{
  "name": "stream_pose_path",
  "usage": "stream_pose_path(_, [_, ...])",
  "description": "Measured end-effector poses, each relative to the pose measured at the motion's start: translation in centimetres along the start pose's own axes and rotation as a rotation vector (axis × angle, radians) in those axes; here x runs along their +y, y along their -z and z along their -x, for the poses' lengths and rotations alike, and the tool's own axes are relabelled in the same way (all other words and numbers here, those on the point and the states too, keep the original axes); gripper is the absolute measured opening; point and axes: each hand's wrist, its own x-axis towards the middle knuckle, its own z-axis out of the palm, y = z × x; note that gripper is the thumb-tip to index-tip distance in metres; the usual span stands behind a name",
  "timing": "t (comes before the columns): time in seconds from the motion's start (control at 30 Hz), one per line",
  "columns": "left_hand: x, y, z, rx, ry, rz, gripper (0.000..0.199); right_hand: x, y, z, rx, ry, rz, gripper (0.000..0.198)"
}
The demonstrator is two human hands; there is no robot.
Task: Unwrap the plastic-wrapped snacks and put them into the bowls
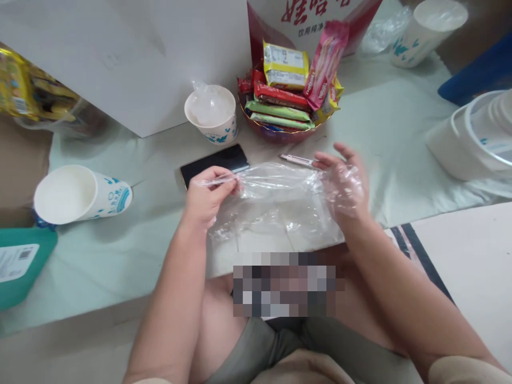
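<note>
Clear film: We see the clear plastic film [276, 205] stretched between both hands above the table's near edge, its lower part sagging toward our lap; bag or loose sheet, we cannot tell.
Left pinch: Our left hand [210, 197] is narrow, thumb and fingertips nipping the film's upper edge, probably because such thin stuff slips from a looser hold.
Right spread: Our right hand [346, 186] is wide, fingers loosely apart and film against the palm, which seems to hold the sheet taut; whether it wraps all round we cannot tell.
Film and hands: The film lies directly right of the left fingertips and directly left of the right palm, touching both.
Phone and pen: The phone [218, 162] lies flat just beyond our left hand, the pen [296, 159] just beyond the film near our right fingertips, both presumably within reach yet clear of the work.
Snack bowl: Farther in from the near edge, the bowl [286, 134] bunches the snack packets [282, 96], its rim likely stopping them from sliding.
Cups: One paper cup [220, 134] beside the bowl holds crumpled plastic; another cup [108, 194] is toward the table's left edge.
</note>
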Motion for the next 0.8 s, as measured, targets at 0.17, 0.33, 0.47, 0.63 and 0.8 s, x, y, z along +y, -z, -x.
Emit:
stream_pose_path(0.17, [0.7, 0.1, 0.0, -0.037, -0.023, 0.271, 0.049, -0.5, 0.1, 0.7, -0.174, -0.095, 0.235, 0.030])
stream_pose_path(0.33, [0.4, 0.1, 0.0, -0.146, 0.267, -0.004, 0.034, -0.8, -0.3, 0.5, -0.075, -0.064, 0.067, 0.046])
stream_pose_path(0.47, [0.2, 0.1, -0.4, -0.053, 0.204, -0.041, 0.027, -0.7, -0.1, 0.5, -0.129, -0.144, 0.244, 0.031])
stream_pose_path(0.63, [0.0, 0.6, -0.9, -0.078, 0.221, -0.158, 0.017, -1.0, 0.2, 0.5, 0.072, -0.091, 0.240, 0.016])
stream_pose_path(0.8, [0.6, 1.2, -0.6, -0.032, 0.055, 0.098, 0.021, -1.3, 0.4, 0.7, -0.060, -0.078, 0.318, 0.020])
